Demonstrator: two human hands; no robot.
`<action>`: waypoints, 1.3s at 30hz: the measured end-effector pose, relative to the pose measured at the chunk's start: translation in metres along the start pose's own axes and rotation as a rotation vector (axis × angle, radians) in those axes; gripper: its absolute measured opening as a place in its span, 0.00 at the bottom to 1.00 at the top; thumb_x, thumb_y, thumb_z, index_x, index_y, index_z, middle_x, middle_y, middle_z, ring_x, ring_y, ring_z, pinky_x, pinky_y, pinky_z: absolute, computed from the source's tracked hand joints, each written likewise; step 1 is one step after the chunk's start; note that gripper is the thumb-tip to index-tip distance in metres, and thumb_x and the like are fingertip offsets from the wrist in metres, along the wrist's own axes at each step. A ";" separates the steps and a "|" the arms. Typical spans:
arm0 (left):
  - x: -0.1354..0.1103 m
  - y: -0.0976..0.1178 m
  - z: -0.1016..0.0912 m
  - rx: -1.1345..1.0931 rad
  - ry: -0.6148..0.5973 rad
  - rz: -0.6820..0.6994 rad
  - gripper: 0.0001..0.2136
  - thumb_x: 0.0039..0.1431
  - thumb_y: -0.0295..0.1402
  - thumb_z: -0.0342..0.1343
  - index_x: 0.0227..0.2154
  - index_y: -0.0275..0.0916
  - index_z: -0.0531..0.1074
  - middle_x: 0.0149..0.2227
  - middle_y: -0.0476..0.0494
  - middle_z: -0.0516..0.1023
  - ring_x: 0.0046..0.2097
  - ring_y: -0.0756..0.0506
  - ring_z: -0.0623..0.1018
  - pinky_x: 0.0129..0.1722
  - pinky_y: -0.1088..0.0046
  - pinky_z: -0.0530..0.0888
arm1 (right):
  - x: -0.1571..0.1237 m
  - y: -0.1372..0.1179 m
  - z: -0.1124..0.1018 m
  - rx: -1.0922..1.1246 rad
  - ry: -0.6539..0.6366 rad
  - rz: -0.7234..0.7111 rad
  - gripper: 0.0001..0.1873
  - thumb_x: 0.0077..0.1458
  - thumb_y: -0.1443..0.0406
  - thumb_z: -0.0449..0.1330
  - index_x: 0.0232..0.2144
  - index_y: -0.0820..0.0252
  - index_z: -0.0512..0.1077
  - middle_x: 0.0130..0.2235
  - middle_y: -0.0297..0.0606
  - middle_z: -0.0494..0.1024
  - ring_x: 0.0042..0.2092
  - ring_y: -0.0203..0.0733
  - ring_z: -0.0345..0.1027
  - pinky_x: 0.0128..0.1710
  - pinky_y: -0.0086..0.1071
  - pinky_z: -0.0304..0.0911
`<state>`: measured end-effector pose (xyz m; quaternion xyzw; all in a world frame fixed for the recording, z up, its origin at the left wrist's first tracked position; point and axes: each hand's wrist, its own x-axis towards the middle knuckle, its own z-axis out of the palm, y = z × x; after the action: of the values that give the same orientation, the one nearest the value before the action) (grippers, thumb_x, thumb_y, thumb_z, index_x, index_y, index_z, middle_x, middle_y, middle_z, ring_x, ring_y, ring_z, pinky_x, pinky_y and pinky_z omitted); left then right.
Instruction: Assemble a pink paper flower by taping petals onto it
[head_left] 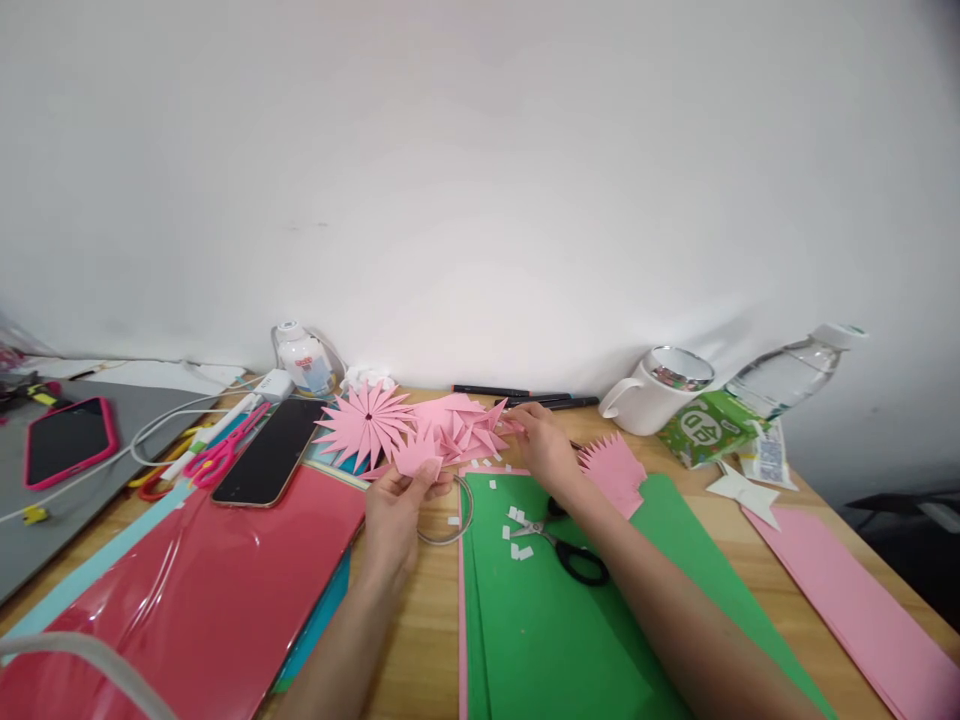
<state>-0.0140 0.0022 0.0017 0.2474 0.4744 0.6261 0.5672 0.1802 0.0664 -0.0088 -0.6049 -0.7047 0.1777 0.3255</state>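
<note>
My left hand [394, 510] is closed, pinching a small pink paper piece with pointed, zigzag edges [417, 453] between thumb and fingers. Over the far edge of the green paper, my right hand [546, 445] has its fingers pinched together on a folded pink paper piece [510, 424] at the side of a heap of pink paper points [461, 425]. A round pink paper flower with many spikes [367, 418] lies behind my left hand. Black-handled scissors [577, 562] rest on the green paper [555, 640] beneath my right forearm, with several small white squares [517, 515] around the blades.
Another spiky pink sheet [613, 475] lies right of my right wrist. A white mug [645, 400], a green packet [705, 428] and a tilted water bottle [787, 375] stand at the right. Leftward are a phone [271, 455], pink scissors [221, 455] and red paper [202, 590].
</note>
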 end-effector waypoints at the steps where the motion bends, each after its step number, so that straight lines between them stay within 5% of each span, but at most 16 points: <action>1: -0.001 0.001 0.001 -0.007 -0.005 -0.012 0.17 0.28 0.36 0.72 0.23 0.32 0.76 0.22 0.47 0.78 0.25 0.48 0.78 0.27 0.75 0.75 | -0.001 0.002 0.001 -0.047 -0.001 0.004 0.18 0.50 0.76 0.52 0.41 0.61 0.73 0.44 0.47 0.73 0.47 0.49 0.65 0.46 0.39 0.59; 8: -0.006 0.002 0.003 -0.029 -0.118 -0.099 0.16 0.31 0.35 0.71 0.24 0.32 0.77 0.24 0.44 0.79 0.25 0.48 0.78 0.29 0.74 0.75 | -0.005 0.005 0.003 -0.181 -0.006 0.059 0.08 0.50 0.73 0.55 0.28 0.60 0.74 0.34 0.44 0.74 0.42 0.49 0.66 0.39 0.36 0.59; 13: -0.007 0.004 0.005 -0.015 -0.131 -0.098 0.16 0.32 0.35 0.71 0.25 0.32 0.77 0.24 0.44 0.79 0.24 0.50 0.77 0.27 0.75 0.74 | -0.002 -0.004 -0.002 -0.054 0.029 0.074 0.08 0.55 0.66 0.53 0.34 0.62 0.71 0.38 0.44 0.75 0.37 0.43 0.69 0.34 0.34 0.62; 20: -0.008 0.010 0.005 -0.060 -0.177 -0.003 0.14 0.35 0.36 0.70 0.26 0.34 0.76 0.25 0.45 0.80 0.27 0.47 0.79 0.28 0.73 0.75 | -0.014 -0.036 0.002 0.682 -0.353 -0.080 0.15 0.51 0.54 0.60 0.32 0.60 0.75 0.27 0.33 0.73 0.26 0.34 0.65 0.24 0.27 0.63; 24: -0.008 0.011 0.005 -0.050 -0.177 0.028 0.14 0.36 0.36 0.70 0.27 0.35 0.76 0.28 0.45 0.80 0.30 0.46 0.79 0.29 0.72 0.75 | -0.019 -0.041 0.007 0.825 -0.454 -0.053 0.17 0.50 0.53 0.61 0.34 0.60 0.78 0.25 0.31 0.72 0.23 0.31 0.62 0.22 0.25 0.63; 28: -0.007 0.012 0.006 -0.058 -0.160 0.021 0.14 0.35 0.36 0.70 0.26 0.34 0.77 0.26 0.45 0.80 0.29 0.46 0.79 0.29 0.73 0.75 | -0.019 -0.040 0.006 0.820 -0.415 -0.033 0.17 0.50 0.56 0.62 0.41 0.58 0.77 0.24 0.29 0.72 0.20 0.27 0.56 0.18 0.23 0.54; 39: -0.007 0.010 0.004 -0.080 -0.147 0.025 0.13 0.35 0.35 0.70 0.25 0.35 0.77 0.28 0.46 0.79 0.30 0.47 0.78 0.31 0.71 0.76 | -0.017 -0.049 -0.004 0.859 -0.203 0.040 0.13 0.39 0.59 0.68 0.27 0.60 0.74 0.28 0.33 0.75 0.30 0.35 0.68 0.32 0.30 0.66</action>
<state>-0.0137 -0.0023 0.0134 0.2756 0.4032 0.6317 0.6021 0.1476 0.0392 0.0213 -0.4078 -0.5833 0.5195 0.4729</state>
